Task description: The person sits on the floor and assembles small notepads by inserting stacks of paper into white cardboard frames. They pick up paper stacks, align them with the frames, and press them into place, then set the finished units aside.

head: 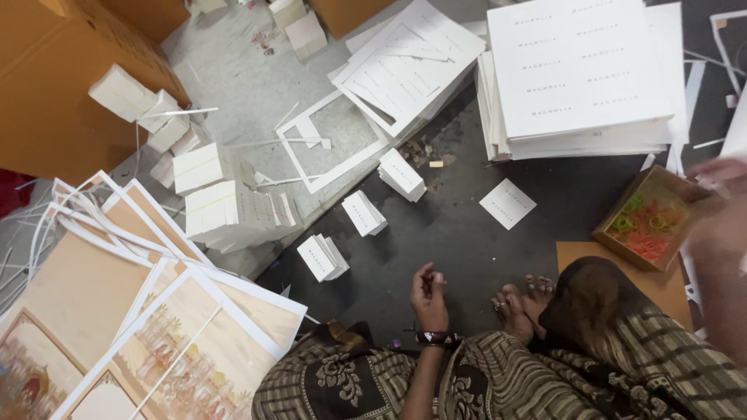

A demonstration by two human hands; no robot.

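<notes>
On the floor at three o'clock, a blurred right hand, grip impossible to tell, hovers beside a cardboard tray of rubber bands: light, stretchy, likely best pinched singly.

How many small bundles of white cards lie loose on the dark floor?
3: one bundle below the cut-out white frame, one lower left of it, one nearest the seated person. More stacks left may count.

We are in a print-finishing workshop: card stacks, offcut strips, prints and cartons cover the floor.
</notes>
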